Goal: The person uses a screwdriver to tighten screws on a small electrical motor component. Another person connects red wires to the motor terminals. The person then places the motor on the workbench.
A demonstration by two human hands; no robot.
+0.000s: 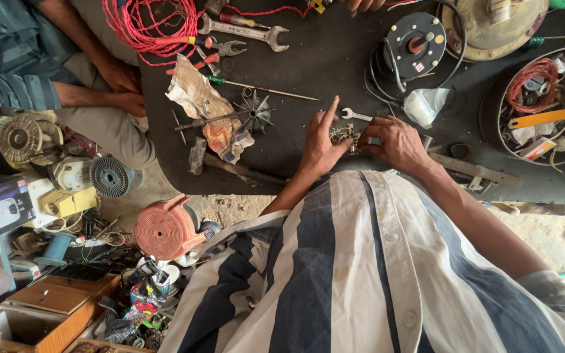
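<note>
Head view, looking down past a striped shirt: the left hand [320,145] and the right hand [397,142] meet over a small brass-coloured metal part with tangled wire [344,136], which lies near the front edge of the dark worktable [335,52]. The left hand pinches the part from its side, with the index finger raised and pointing away; the right hand curls its fingers down onto the other side and mostly hides what it grips. How far the part is taken apart or put together cannot be told, since the fingers cover most of it; it seems to be mid-handling, not yet set aside.

Just beyond the fingertips lies a small silver open-ended spanner [356,116], untouched. To the left sit a dark finned fan wheel [256,112], a crumpled paper wrapper [199,98] and a hammer with a worn handle [230,167]. Farther off are a large silver spanner [243,29], a coil of red wire [146,21] and a round black motor housing [416,44]. Another person's hands [120,88] rest at the table's far left edge.
</note>
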